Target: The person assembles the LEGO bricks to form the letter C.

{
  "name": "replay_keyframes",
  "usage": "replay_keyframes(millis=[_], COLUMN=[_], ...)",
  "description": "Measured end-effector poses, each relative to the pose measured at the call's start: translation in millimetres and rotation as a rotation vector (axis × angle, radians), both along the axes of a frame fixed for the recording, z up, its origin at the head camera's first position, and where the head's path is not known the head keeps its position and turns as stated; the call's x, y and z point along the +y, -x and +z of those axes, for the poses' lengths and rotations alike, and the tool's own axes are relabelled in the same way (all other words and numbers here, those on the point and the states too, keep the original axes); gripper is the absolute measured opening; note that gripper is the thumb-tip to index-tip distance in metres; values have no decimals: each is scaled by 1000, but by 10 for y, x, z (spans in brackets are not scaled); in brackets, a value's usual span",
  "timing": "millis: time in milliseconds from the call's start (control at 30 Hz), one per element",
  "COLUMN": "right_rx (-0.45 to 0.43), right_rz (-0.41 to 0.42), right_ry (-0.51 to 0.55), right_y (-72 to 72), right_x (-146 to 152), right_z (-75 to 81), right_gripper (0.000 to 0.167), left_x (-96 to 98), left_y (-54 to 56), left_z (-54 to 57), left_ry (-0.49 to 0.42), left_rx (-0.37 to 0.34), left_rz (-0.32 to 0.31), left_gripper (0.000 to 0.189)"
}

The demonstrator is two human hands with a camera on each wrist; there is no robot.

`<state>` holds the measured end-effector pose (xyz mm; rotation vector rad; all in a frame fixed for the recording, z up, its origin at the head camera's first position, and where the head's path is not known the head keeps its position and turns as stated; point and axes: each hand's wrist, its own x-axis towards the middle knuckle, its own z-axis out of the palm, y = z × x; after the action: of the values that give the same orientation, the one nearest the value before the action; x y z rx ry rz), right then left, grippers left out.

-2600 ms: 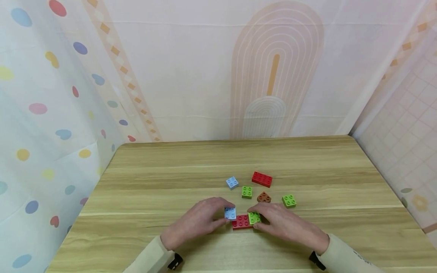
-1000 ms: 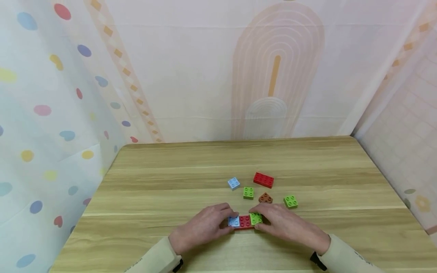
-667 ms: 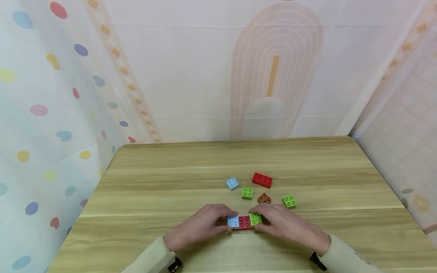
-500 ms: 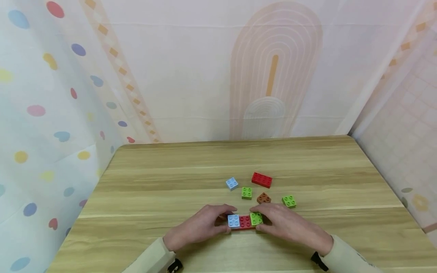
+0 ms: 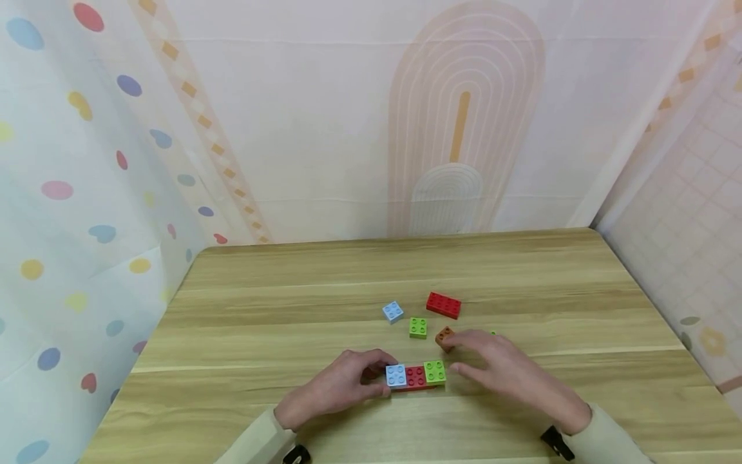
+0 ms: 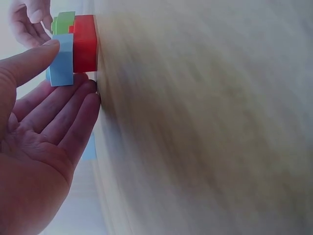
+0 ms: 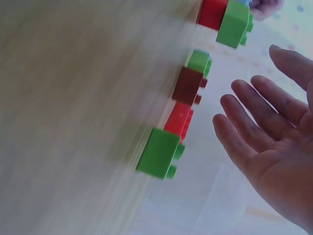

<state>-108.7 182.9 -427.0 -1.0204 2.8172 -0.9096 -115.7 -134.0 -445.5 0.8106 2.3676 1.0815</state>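
Left hand (image 5: pixel 335 389) has thumb and fingers lightly pinching the light blue brick (image 5: pixel 396 375), which sits on the left end of the red base brick (image 5: pixel 415 376); green brick (image 5: pixel 435 372) on the right end, red studs bare between them, whole assembly resting on the wooden surface (image 5: pixel 290 290). Right hand (image 5: pixel 510 367) has fingers extended and apart, holding nothing, poised by the brown brick (image 5: pixel 443 338); they overlap in the head view, but the right wrist view shows a gap. Loose beyond: small green brick (image 5: pixel 418 327), small blue brick (image 5: pixel 393 312), long red brick (image 5: pixel 443 305), plus another green brick (image 7: pixel 158 153) mostly hidden behind the right hand from above. Risks, as judged: a slanted approach could shove the brown brick into the small green one, as it lies skewed to the fingers; right thumb is near the assembly's green end, so a careless sweep could bump it; a slack left grip would let the base twist; blue's seating is hard to judge from here, if only part-pressed it could pop off under sideways force
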Motion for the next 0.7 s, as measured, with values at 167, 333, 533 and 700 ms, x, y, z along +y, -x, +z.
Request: replay_keyframes(millis=[167, 333, 533, 700], right_rx=[9, -13, -1, -27], right_rz=[-37, -76, -93, -110], right_ry=[21, 6, -8, -17], right_y=[38, 79, 112, 140], right_x=[82, 182, 325, 427], right_z=[17, 18, -19, -18], right_gripper=[36, 39, 39, 40], left_x=[-3, 5, 5, -3], left_y=[-13, -28, -40, -45], left_z=[-2, -7, -4, -5], left_ry=[1, -5, -10, -8], left_rx=[-17, -13, -11, -18], left_rz=[13, 18, 20, 26], left_gripper=[35, 34, 34, 33])
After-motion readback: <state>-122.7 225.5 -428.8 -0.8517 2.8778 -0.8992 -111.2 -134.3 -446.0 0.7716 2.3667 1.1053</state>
